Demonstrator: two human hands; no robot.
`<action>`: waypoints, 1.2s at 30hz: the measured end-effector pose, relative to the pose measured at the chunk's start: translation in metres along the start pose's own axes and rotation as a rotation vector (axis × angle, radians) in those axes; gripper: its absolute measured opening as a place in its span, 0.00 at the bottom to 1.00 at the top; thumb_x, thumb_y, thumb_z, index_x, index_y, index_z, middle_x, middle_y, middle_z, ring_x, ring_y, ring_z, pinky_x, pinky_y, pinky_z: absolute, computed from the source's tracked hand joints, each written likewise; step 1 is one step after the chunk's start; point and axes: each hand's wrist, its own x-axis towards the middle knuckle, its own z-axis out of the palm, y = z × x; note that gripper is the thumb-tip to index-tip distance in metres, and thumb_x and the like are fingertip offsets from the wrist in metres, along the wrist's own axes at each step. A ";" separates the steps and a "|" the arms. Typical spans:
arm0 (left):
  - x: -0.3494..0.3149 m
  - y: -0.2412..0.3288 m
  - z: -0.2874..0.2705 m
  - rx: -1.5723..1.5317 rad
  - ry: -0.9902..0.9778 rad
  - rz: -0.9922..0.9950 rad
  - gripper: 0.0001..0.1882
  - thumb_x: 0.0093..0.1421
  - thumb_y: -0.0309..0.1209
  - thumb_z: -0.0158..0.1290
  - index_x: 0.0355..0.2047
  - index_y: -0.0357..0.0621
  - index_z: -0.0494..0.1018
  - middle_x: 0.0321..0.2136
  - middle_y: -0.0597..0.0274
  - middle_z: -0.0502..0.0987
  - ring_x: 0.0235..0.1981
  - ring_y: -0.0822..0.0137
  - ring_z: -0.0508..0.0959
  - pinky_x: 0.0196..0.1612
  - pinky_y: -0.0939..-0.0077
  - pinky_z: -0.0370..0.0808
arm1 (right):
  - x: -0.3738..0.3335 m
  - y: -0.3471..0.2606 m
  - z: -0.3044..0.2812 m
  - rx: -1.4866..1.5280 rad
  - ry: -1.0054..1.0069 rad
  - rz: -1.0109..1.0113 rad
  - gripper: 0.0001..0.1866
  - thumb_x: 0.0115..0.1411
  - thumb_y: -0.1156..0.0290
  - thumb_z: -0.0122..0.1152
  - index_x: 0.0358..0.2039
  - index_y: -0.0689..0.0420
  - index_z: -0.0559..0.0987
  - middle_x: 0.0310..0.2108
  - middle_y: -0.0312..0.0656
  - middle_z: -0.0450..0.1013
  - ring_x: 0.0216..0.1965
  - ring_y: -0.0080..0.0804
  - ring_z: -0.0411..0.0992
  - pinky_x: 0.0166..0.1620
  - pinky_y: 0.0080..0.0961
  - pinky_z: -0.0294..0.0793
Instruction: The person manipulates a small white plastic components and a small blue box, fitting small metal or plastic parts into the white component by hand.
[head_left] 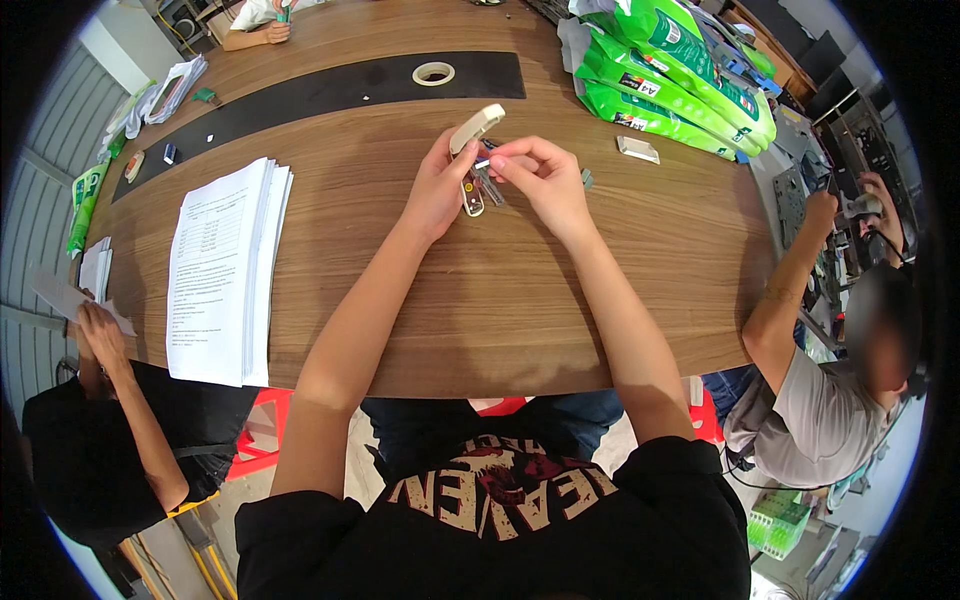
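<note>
A cream stapler (477,128) is swung wide apart above the table, its upper arm tilted up and its metal inner part showing below. My left hand (436,187) is wrapped round its left side and holds it. My right hand (545,180) is closed in a pinch at the stapler's middle, on a small whitish strip (483,164) that looks like a row of staples. The fingers partly cover the strip and the stapler's hinge. Just beyond my right fingers a small grey-green piece (586,179) lies on the table.
Left of my arms lies a stack of printed paper (220,270). Green paper packs (660,85) are piled at the far right, near a small white tray (638,150). A tape roll (434,74) rests on the black strip. Co-workers sit left, right and across.
</note>
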 end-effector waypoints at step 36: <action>0.001 -0.008 -0.004 -0.390 -0.029 -0.050 0.14 0.65 0.39 0.43 0.45 0.44 0.67 0.35 0.58 0.74 0.42 0.61 0.74 0.47 0.65 0.68 | -0.009 0.001 0.033 -0.510 0.272 -0.459 0.05 0.51 0.78 0.63 0.29 0.60 0.77 0.30 0.43 0.74 0.31 0.34 0.73 0.35 0.24 0.72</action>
